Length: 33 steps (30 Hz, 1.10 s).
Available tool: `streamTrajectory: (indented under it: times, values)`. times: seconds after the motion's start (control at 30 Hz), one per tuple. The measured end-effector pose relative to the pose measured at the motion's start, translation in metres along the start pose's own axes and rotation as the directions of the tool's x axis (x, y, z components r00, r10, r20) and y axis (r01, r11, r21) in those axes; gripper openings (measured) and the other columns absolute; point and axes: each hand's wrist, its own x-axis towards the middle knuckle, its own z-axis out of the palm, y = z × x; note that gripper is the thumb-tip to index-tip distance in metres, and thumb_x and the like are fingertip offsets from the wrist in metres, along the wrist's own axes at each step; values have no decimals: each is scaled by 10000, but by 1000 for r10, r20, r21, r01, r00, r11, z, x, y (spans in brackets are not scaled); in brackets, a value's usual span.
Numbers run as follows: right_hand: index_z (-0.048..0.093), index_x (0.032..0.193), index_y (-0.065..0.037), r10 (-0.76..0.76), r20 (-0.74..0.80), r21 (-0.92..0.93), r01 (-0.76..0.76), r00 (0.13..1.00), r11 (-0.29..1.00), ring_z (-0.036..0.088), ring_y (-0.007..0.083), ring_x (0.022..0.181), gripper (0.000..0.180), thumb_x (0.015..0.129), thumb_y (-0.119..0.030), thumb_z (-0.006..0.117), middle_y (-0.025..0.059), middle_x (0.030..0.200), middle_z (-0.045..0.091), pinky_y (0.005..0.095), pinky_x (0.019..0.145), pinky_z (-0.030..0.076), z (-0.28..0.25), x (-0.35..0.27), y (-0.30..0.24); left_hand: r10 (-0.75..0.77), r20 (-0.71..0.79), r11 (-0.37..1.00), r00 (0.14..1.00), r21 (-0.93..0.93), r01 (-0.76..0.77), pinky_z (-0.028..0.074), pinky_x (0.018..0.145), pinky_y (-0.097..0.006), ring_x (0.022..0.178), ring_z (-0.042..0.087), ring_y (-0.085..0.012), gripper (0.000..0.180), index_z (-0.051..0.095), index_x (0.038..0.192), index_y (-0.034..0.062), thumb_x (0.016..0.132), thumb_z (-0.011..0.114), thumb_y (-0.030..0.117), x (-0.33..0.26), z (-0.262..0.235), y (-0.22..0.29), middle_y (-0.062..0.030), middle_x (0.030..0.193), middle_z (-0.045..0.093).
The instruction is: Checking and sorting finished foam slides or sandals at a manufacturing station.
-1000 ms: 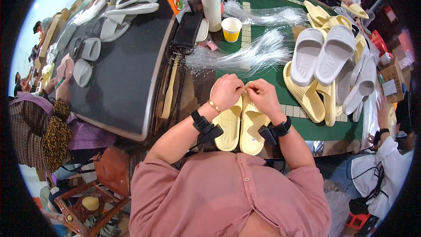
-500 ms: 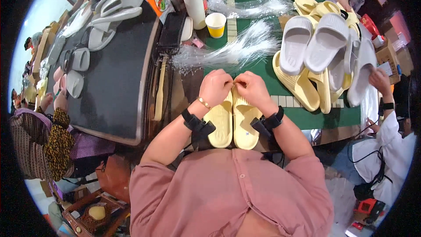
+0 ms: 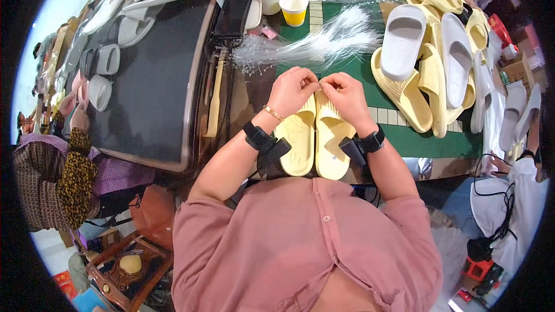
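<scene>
Because they look moulded from thick foam, the yellow slippers [image 3: 333, 145] should prove light, springy and hard to break, perhaps slightly slick on the footbed; their side walls or ribbed straps seem the best place to take hold. They lie side by side at the table's near edge, straps partly covered by the hands. The left hand [image 3: 292, 93] and right hand [image 3: 348, 100] each pinch narrowly, thumb to forefinger, nearly meeting above the toe ends (whatever sits between the tips is too small to tell). Half a second ago two grey slippers sat close together on the yellow pile [image 3: 411, 114]; now one grey slipper [image 3: 399, 55] lies apart from the next, and a grey pair [image 3: 513, 114] shows farther right, while both hands keep their pinch
</scene>
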Motion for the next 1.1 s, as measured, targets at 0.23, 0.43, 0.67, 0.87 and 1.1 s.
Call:
streamTrajectory:
  times: [0.23, 0.43, 0.67, 0.87, 1.1]
  values:
    - [691, 880, -14, -3, -13, -1, 3, 1000, 1000, 621, 220, 680, 124, 818, -119, 668, 110, 768, 630, 317, 623, 483, 0, -1, 2, 40, 6, 997, 999, 59, -40, 496, 634, -322, 668, 603, -220, 107, 682, 867, 24, 789, 712, 91, -2, 3, -5, -104, 812, 623]
    - [698, 878, -21, -42, 64, -64, 46, 997, 997, 631, 245, 701, 131, 804, -121, 657, 118, 784, 636, 332, 633, 492, -2, 3, 2, 98, 7, 990, 995, 97, -98, 497, 630, -327, 675, 609, -226, 105, 684, 858, 25, 784, 718, 91, -1, 3, -10, -101, 796, 616]
    - [698, 878, -17, 16, 25, -39, -15, 1000, 999, 629, 226, 715, 130, 818, -125, 657, 113, 784, 633, 317, 652, 492, 0, 6, 1, 36, -41, 999, 999, 35, -34, 499, 631, -323, 690, 612, -229, 99, 678, 856, 27, 785, 718, 82, 1, 6, -6, -102, 862, 619]
    - [675, 870, 13, 43, -17, -5, -43, 999, 999, 642, 208, 753, 117, 830, -96, 658, 118, 836, 657, 303, 702, 501, 0, 2, 0, 97, -77, 993, 992, 73, -92, 519, 733, -373, 838, 620, -302, 98, 681, 834, 48, 782, 709, 127, -1, 7, -9, -122, 872, 616]
    - [662, 871, 15, 20, 41, -75, -17, 999, 997, 622, 184, 730, 90, 821, -59, 652, 103, 825, 642, 285, 673, 480, -2, 1, -2, 203, -99, 978, 974, 78, -195, 507, 728, -398, 813, 607, -308, 67, 654, 763, 45, 725, 687, 89, -2, 14, -14, -114, 809, 608]
